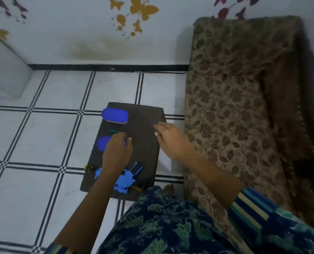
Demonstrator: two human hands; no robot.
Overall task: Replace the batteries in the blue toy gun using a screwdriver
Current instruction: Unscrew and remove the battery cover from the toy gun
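Left hand point(115, 150): fingers bent down over blue oval piece point(101, 143), just short of green screwdriver point(116, 131); whether they hold anything cannot be told. Right hand point(170, 139): fingers loosely straight, apart, empty, above right edge of dark board point(145, 143). Blue toy gun point(125, 180) lies at near edge, partly under left forearm. Second blue oval piece point(115, 115) at far-left corner. Step, as judged: fetching screwdriver. Next move calls for pinch on handle, then tip to the gun's battery-cover screw.

Just one wide-angle head cam, tilted steeply down, fairly close: left hand point(116, 153) and right hand point(172, 140) mid-frame, wall point(79, 33) beyond the fingertips point(159, 127), sofa point(235, 107) right of them.
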